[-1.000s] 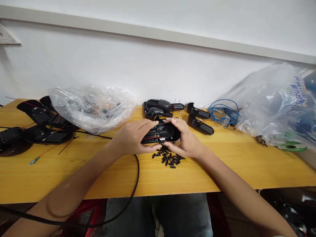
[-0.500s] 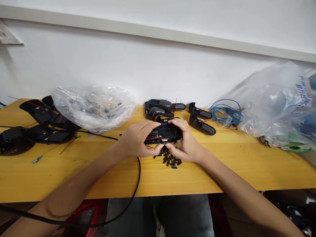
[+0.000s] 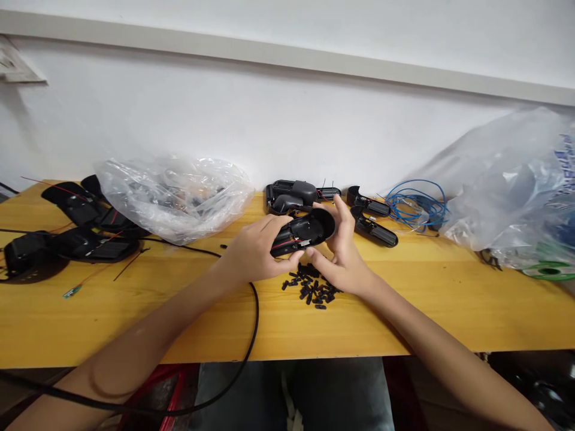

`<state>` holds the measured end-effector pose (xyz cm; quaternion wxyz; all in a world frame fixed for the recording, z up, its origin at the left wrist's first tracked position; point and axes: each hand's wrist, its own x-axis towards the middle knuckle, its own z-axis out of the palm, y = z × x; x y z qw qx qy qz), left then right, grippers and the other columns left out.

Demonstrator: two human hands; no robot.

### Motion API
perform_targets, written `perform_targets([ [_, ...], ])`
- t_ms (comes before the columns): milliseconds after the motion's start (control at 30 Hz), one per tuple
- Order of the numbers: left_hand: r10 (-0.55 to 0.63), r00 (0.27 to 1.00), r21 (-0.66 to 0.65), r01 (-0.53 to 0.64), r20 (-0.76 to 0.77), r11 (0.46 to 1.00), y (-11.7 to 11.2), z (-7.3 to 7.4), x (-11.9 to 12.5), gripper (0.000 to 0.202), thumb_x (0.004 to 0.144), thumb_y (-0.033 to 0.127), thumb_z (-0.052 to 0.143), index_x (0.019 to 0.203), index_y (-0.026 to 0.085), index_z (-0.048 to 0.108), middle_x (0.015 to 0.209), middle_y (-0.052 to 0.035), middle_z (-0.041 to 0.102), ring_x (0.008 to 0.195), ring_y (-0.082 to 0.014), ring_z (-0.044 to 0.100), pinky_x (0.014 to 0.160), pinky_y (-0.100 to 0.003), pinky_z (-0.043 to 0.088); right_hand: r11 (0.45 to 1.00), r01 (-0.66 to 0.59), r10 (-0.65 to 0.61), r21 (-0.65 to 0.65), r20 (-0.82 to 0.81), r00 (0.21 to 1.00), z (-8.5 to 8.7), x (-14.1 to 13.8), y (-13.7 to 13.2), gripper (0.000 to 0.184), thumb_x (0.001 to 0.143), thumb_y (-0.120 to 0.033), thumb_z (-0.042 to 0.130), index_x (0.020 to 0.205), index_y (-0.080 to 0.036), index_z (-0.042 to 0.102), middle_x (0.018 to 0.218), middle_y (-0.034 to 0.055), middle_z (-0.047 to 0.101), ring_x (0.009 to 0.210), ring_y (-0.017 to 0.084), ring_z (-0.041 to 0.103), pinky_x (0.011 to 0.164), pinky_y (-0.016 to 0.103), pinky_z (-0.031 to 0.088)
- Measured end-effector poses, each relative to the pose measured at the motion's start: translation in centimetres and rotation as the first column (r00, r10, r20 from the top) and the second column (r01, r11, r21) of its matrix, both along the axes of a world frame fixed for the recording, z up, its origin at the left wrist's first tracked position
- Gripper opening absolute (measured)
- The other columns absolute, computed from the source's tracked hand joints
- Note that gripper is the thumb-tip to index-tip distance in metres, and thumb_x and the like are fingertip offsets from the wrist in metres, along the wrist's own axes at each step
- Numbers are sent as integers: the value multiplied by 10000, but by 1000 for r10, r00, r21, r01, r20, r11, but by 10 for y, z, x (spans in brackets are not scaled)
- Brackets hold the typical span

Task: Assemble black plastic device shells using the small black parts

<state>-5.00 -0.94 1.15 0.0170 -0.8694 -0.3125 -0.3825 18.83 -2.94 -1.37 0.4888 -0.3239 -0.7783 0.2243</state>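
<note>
A hollow black plastic housing (image 3: 302, 232) with a red wire and a small pale connector inside is tilted up at its right end above the table. My left hand (image 3: 254, 248) grips its left end, thumb below and fingers over the top. Around its rounded right end, my right hand (image 3: 344, 251) has thumb and fingers apart; whether the fingers touch the back of the shell I cannot tell. Beneath the hands lies a loose pile of small black plastic pieces (image 3: 317, 290), partly hidden by my right hand.
Behind are stacked black housings (image 3: 294, 194) and two smaller black parts (image 3: 376, 230). A coil of blue wire (image 3: 415, 206) and a plastic bag (image 3: 507, 191) stand right. Leftward lie a clear bag (image 3: 175, 197), wired housings (image 3: 92, 242) and a black cable (image 3: 256, 317).
The housing has tilted, its right end rising. My right hand has loosened from that end, its fingers opening upward, while my left hand keeps hold.
</note>
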Motion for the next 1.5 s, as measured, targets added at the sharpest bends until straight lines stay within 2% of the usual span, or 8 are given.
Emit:
perform_targets([
  [233, 144, 983, 102, -132, -115, 986, -1, 1, 5, 481, 976, 433, 714, 1358, 162, 604, 1209, -160, 804, 1070, -351, 801, 883, -448, 654, 867, -180, -16, -465, -386, 922, -10, -19, -1, 661, 1011, -353, 610, 1611, -402, 339, 1324, 53, 623, 1020, 245, 733, 892, 478, 726],
  [400, 123, 991, -167, -113, 51, 979, -4, 7, 23, 530, 927, 332, 774, 1394, 181, 576, 1318, -157, 763, 1194, -341, 761, 962, -464, 634, 893, -70, -143, -444, -428, 892, -14, -21, 7, 561, 951, -298, 623, 1480, -347, 441, 1307, 49, 610, 1076, 231, 693, 907, 419, 713],
  [533, 163, 981, -446, -98, 109, 890, 2, 18, 36, 344, 898, 316, 765, 1219, 230, 680, 1076, -59, 821, 975, -286, 796, 843, -409, 621, 908, -10, -189, -418, -430, 883, -15, -20, 13, 520, 927, -285, 614, 1421, -328, 458, 1326, 60, 594, 1111, 238, 666, 888, 412, 707],
  [733, 224, 966, -557, -114, 133, 823, 9, 21, 45, 208, 862, 337, 799, 1033, 247, 723, 907, -5, 806, 829, -247, 764, 725, -353, 550, 927, 74, -227, -368, -392, 892, -12, -17, 16, 539, 888, -253, 595, 1409, -314, 468, 1355, 73, 591, 1176, 251, 640, 929, 419, 684],
  [900, 267, 951, -549, -142, 155, 824, 8, 15, 50, 228, 818, 300, 806, 1022, 243, 720, 936, -15, 814, 871, -260, 770, 757, -368, 558, 933, 173, -286, -316, -357, 889, -12, -18, 16, 500, 888, -236, 586, 1381, -271, 508, 1356, 81, 627, 1269, 262, 630, 1200, 520, 552],
  [1233, 288, 940, -584, -131, 184, 801, 9, 9, 56, 275, 801, 290, 817, 1035, 250, 677, 995, -21, 806, 941, -275, 775, 852, -413, 605, 929, 294, -360, -225, -361, 860, -14, -27, 19, 471, 848, -216, 566, 1317, -253, 547, 1291, 86, 643, 1253, 277, 628, 1187, 521, 555],
  [1367, 134, 963, -401, -29, 234, 915, 11, 6, 45, 389, 870, 306, 776, 1226, 234, 638, 1186, -80, 781, 1117, -284, 763, 994, -448, 622, 953, 209, -271, -220, -306, 913, -9, -15, 19, 488, 901, -228, 563, 1382, -282, 505, 1372, 86, 612, 1284, 271, 623, 1138, 504, 603],
  [1500, -62, 992, -156, 78, 109, 985, 10, 4, 25, 586, 933, 330, 755, 1463, 196, 544, 1421, -172, 684, 1306, -319, 702, 1101, -486, 605, 971, -19, -37, -239, -227, 973, -2, 1, 13, 710, 1017, -314, 568, 1645, -371, 240, 1601, 110, 496, 1377, 290, 616, 1029, 503, 680],
])
